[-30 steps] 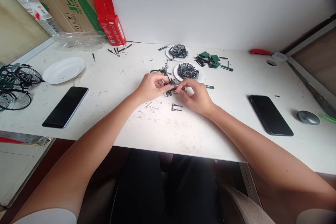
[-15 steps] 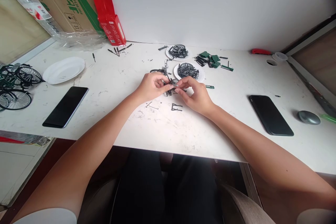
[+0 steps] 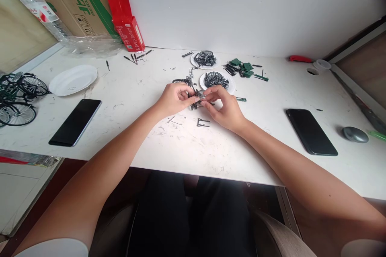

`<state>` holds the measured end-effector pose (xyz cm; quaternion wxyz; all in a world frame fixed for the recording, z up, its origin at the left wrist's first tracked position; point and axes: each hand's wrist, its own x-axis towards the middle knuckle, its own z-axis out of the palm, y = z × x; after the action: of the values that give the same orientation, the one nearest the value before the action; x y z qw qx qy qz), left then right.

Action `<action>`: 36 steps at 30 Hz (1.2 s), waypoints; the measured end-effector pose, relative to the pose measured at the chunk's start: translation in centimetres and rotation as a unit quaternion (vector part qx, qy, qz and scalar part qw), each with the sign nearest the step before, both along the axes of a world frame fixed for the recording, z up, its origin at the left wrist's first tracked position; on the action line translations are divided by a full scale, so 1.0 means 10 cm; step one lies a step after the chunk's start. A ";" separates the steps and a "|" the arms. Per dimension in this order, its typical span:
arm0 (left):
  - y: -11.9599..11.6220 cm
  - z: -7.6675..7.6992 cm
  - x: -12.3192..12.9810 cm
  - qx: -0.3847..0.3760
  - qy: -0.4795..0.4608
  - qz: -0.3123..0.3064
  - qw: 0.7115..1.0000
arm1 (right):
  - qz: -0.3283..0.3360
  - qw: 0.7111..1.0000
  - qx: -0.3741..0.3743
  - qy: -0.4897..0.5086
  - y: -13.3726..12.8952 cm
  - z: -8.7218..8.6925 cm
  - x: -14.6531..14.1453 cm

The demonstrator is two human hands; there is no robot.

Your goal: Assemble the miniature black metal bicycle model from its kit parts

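A dark miniature model bicycle (image 3: 180,81) is between my hands at the table's middle, its handlebar pointing away from me. My left hand (image 3: 175,99) is closed on it, thumb and forefinger pinched near its rear. From the other side, my right hand (image 3: 224,107) pinches a small silvery bicycle part (image 3: 202,97) against the model; my fingertips hide most of it. Just in front of my hands lie a black U-shaped frame piece (image 3: 203,122) and a thin T-shaped rod (image 3: 175,121).
Behind my hands, paper plates (image 3: 232,84) hold black bicycle parts. Green and black pieces (image 3: 247,66) lie to their right. Phones (image 3: 75,122) flank both arms, with a mouse (image 3: 356,134) far right. Finished model bicycles (image 3: 18,114) and a white plate (image 3: 73,80) are left; a red box (image 3: 129,34) stands behind.
Almost nothing differs. Both hands stay in place on the model bicycle, with only a very slight shift of the right fingertips around the silvery part.
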<state>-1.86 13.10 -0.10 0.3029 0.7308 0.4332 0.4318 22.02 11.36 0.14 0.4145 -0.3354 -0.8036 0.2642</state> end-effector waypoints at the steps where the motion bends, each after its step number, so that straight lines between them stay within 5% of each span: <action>1: 0.00 0.00 0.00 -0.001 0.001 0.000 1.000 | 0.001 1.000 -0.001 0.001 0.00 0.00 0.00; 36: -0.02 0.03 0.02 -0.012 0.000 -0.001 1.000 | 0.014 1.000 -0.021 0.001 0.01 -0.02 0.00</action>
<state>-1.67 12.89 0.23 0.3120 0.7276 0.4378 0.4262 21.99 11.44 -0.02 0.4043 -0.3323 -0.8024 0.2869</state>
